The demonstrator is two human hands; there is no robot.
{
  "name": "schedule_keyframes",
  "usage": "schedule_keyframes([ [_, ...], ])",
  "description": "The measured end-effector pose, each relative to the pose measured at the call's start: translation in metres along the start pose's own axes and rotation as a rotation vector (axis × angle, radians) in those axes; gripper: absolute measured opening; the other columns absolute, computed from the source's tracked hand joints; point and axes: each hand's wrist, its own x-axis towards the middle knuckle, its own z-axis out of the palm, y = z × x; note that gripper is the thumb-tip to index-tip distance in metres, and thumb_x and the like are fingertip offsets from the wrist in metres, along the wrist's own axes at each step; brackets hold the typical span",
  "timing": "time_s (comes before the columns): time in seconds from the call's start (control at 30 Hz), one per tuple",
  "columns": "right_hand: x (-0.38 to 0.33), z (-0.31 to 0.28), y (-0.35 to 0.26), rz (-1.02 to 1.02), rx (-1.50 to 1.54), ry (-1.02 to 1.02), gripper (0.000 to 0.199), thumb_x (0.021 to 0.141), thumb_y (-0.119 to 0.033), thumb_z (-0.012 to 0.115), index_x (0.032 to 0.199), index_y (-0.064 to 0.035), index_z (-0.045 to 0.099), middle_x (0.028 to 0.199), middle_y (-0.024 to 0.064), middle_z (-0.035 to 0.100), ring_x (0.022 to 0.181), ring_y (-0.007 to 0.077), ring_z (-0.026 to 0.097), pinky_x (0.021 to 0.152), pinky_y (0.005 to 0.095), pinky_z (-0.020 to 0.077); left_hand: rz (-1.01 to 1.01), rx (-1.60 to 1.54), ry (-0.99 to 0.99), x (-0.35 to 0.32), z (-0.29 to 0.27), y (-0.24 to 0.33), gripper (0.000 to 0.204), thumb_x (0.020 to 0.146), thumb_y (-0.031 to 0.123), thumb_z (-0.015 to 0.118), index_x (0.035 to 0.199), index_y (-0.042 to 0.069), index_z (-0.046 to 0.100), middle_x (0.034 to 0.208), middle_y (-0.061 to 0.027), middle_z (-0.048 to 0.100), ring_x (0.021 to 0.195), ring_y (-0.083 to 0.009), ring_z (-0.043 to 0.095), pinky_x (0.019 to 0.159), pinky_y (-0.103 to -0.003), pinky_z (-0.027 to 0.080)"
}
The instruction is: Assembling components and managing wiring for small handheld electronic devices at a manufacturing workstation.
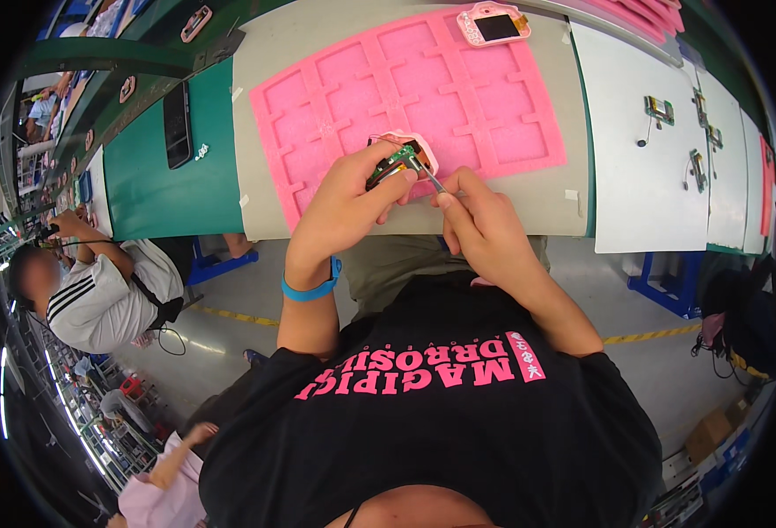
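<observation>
My left hand (342, 195) is closed around a small pink device casing (427, 157), its fingers and thumb at the edges. A green circuit board (398, 164) lies on the casing's open side, partly covered by the fingers. In my right hand (486, 220) is a slim pair of metal tweezers (432, 179), pinched between thumb and forefinger. The tweezers' tip touches or nearly touches the board. Both hands are over the near edge of a pink foam tray (325, 127) with rectangular pockets.
Another pink casing with a dark screen (496, 27) rests at the tray's far right corner. A phone (178, 126) lies on the green mat (142, 189) at left. Small boards with wires (659, 110) sit on the white sheet (612, 189) at right. A co-worker (98, 295) sits at left.
</observation>
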Motion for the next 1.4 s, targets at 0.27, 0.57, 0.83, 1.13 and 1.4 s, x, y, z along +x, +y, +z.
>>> schedule_keyframes([
  [0.27,-0.006,0.001,-0.004,-0.011,-0.04,0.009,0.007,0.11,-0.012,0.053,0.105,-0.0067,0.053,0.058,0.0012,0.06,0.05,0.0183,0.053,0.054,0.0336,0.0405,0.029,0.06,0.032,0.01,0.007,0.002,0.02,0.101,0.013,0.065,0.115,0.001,0.071,0.073,-0.0023,0.066,0.06,-0.0086,0.05,0.053,-0.022,0.04],
  [0.57,-0.01,-0.039,-0.012,0.019,-0.073,0.041,0.016,0.103,-0.006,0.062,0.118,-0.0038,0.065,0.091,0.006,0.073,0.071,0.0162,0.064,0.064,0.0269,0.0491,-0.031,0.164,-0.073,0.02,0.007,0.03,0.033,0.108,0.026,0.06,0.12,-0.001,0.073,0.071,-0.0071,0.071,0.053,-0.0103,0.056,0.05,-0.02,0.043],
  [0.83,0.039,-0.016,0.012,-0.774,-0.483,0.21,0.038,0.082,0.01,0.074,0.117,-0.0046,0.077,0.117,0.0067,0.072,0.098,0.0221,0.069,0.081,0.031,0.0548,-0.214,-0.085,-0.141,0.02,-0.005,0.025,0.048,0.11,0.041,0.052,0.123,0.0,0.074,0.078,-0.0142,0.076,0.047,-0.0154,0.06,0.047,-0.024,0.049],
  [1.13,0.053,-0.014,0.016,-0.702,-0.584,0.281,0.039,0.076,0.006,0.077,0.111,-0.0122,0.078,0.11,-0.001,0.073,0.093,0.0199,0.069,0.077,0.0324,0.0544,0.38,0.355,0.312,-0.01,0.0,-0.012,0.042,0.095,0.025,0.075,0.132,0.006,0.072,0.103,-0.0081,0.074,0.075,-0.0163,0.067,0.067,-0.025,0.053],
  [1.4,0.059,-0.008,0.013,-0.589,-0.529,0.235,0.04,0.077,0.013,0.076,0.112,-0.0058,0.078,0.108,0.0047,0.069,0.083,0.0177,0.061,0.071,0.0288,0.0486,0.478,0.516,0.412,0.002,0.012,-0.033,0.06,0.077,0.01,0.089,0.134,0.01,0.073,0.117,-0.0022,0.072,0.091,-0.0158,0.065,0.08,-0.027,0.053],
])
